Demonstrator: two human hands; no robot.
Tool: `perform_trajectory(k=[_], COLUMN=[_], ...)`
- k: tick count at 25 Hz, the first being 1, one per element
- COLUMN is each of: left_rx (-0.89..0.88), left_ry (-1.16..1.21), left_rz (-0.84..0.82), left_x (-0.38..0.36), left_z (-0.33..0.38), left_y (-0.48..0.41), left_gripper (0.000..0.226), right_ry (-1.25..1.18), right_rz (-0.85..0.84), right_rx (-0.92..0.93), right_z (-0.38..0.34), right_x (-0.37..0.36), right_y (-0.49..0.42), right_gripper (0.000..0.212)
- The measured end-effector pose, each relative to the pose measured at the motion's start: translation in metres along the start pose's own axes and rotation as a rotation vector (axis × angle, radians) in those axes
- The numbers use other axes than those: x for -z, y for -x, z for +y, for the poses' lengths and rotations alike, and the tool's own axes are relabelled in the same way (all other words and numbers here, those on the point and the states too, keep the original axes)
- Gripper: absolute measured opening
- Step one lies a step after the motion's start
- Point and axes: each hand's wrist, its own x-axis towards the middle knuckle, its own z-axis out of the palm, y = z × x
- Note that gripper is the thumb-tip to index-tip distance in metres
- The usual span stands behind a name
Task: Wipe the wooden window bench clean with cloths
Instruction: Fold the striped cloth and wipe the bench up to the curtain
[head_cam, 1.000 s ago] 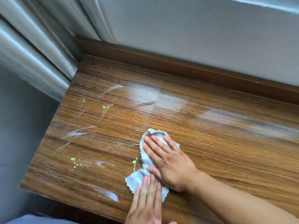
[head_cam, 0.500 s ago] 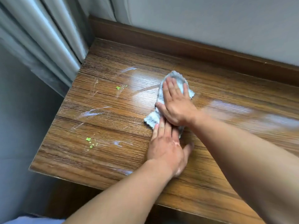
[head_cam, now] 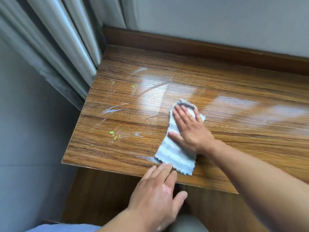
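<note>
The wooden window bench (head_cam: 234, 84) fills the middle of the view. A grey-and-white striped cloth (head_cam: 173, 155) lies on it near the front edge, stretched towards me. My right hand (head_cam: 190, 129) presses flat on the cloth's far half, fingers spread. My left hand (head_cam: 157, 195) hovers at the bench's front edge, its fingertips right at the cloth's near corner, holding nothing. Green crumbs (head_cam: 111, 132) and white smears (head_cam: 115, 108) mark the bench left of the cloth. More green bits (head_cam: 133, 86) lie further back.
Grey curtains (head_cam: 58, 47) hang along the bench's left end. A raised wooden strip (head_cam: 200, 49) runs along the back under the pale wall (head_cam: 217, 17). The bench's front panel (head_cam: 100, 198) drops below the edge.
My right hand has dragged the cloth back towards the front edge, and it now lies stretched out. My left hand has slid off the cloth to the bench's front edge.
</note>
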Motion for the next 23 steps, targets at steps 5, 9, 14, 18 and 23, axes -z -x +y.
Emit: perform_trajectory(k=[5, 9, 14, 18, 23], left_rx=[0.011, 0.092, 0.192, 0.205, 0.257], left_ry=[0.170, 0.226, 0.295, 0.280, 0.328], left_rz=[0.252, 0.414, 0.529, 0.504, 0.442], left_x=[0.014, 0.010, 0.024, 0.031, 0.034], left_z=[-0.067, -0.087, -0.087, -0.081, -0.090], left_y=[0.035, 0.044, 0.020, 0.006, 0.006], left_gripper=[0.035, 0.037, 0.043, 0.051, 0.054], right_ry=[-0.047, -0.056, -0.098, -0.063, -0.017], right_rz=[0.007, 0.017, 0.060, 0.094, 0.088], right_rx=[-0.191, -0.137, -0.114, -0.077, -0.197], right_z=[-0.030, -0.118, -0.174, -0.125, -0.064], right_x=[-0.004, -0.031, -0.040, -0.053, -0.073], right_y=[-0.006, 0.049, 0.048, 0.084, 0.146], right_gripper=[0.099, 0.089, 0.081, 0.079, 0.082])
